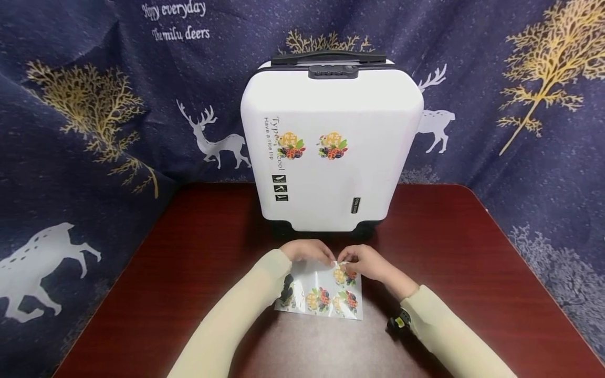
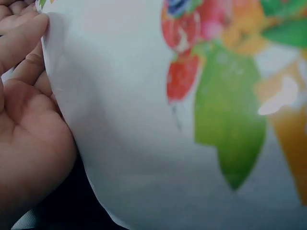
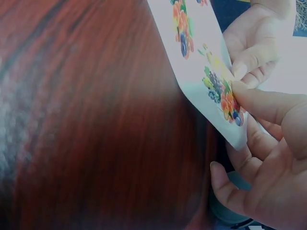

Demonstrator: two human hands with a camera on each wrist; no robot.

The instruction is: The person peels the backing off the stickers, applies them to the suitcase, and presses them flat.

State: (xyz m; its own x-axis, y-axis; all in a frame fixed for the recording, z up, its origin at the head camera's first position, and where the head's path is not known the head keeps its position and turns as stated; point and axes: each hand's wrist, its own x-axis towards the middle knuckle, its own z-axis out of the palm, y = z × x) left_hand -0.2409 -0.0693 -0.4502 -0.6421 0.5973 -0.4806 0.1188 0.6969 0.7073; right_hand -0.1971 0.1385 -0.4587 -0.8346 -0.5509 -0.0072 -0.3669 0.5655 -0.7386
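Observation:
Both hands hold a glossy white sticker sheet (image 1: pixel 302 275) by its far edge, in front of the suitcase. Several fruit-and-leaf stickers are printed on the sheet. My left hand (image 1: pixel 309 251) pinches that edge near the middle, and in the left wrist view its thumb lies on the sheet (image 2: pixel 110 120). Just to the right, my right hand (image 1: pixel 366 262) pinches the edge beside one fruit sticker (image 3: pixel 224 96), thumb on the printed face and fingers behind. In the right wrist view the two thumb tips are close together.
A white suitcase (image 1: pixel 326 184) stands upright at the back of the dark red table (image 1: pixel 444 247). Two fruit stickers (image 1: pixel 333 146) show on its front, the left one over printed lettering. A deer-patterned blue cloth (image 1: pixel 198 68) hangs behind.

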